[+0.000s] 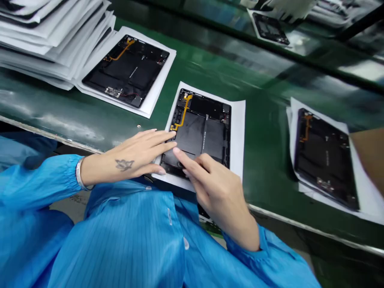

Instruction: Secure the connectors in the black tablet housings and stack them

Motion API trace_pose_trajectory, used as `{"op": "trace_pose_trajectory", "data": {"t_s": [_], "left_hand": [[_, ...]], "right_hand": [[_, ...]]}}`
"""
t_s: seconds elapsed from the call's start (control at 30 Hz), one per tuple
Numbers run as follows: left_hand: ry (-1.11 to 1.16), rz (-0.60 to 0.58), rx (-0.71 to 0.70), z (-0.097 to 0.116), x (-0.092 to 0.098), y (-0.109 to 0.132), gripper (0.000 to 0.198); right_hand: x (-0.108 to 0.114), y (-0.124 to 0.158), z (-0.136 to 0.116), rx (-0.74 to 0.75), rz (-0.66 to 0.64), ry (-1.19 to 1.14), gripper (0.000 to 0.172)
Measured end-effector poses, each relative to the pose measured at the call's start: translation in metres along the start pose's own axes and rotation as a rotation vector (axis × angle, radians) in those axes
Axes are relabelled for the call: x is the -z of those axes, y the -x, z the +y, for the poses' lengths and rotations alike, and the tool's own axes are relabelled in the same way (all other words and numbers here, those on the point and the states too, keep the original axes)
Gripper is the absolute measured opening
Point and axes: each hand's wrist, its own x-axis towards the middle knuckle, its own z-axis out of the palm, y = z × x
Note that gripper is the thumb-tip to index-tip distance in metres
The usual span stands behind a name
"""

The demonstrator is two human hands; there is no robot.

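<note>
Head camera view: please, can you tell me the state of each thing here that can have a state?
middle tablet: back off, battery and orange cable showing, on a paper sheet
left hand: open, fingers on the middle tablet
right hand: open, fingertips on the middle tablet
left tablet: back off, insides showing
right tablet: back off, insides showing
paper stack: piled, loose

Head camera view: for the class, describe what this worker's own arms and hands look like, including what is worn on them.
Both arms wear blue, finely striped sleeves with gathered cuffs. The left hand has a flower-shaped tattoo on its back and a silver bangle at the wrist. The right hand is bare.
</note>
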Motion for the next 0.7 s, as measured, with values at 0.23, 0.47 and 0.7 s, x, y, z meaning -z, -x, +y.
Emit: {"op": "trace_pose_trajectory", "data": {"t_s": [0.23, 0.47, 0.7], "left_hand": [[-0.080, 0.016, -0.016, 0.006, -0.003, 0.001, 0.056], [-0.043, 0.044, -0.023, 0.002, -0.008, 0.002, 0.054], [-0.049, 0.064, -0.034, 0.005, -0.007, 0.003, 0.050]], "right_hand": [[-0.011, -0.001, -0.011, 0.038, 0.095, -0.122, 0.032], [-0.017, 0.000, -0.014, 0.011, 0.080, -0.124, 0.029], [-0.019, -0.001, -0.014, 0.050, 0.059, -0.068, 0.029]]}}
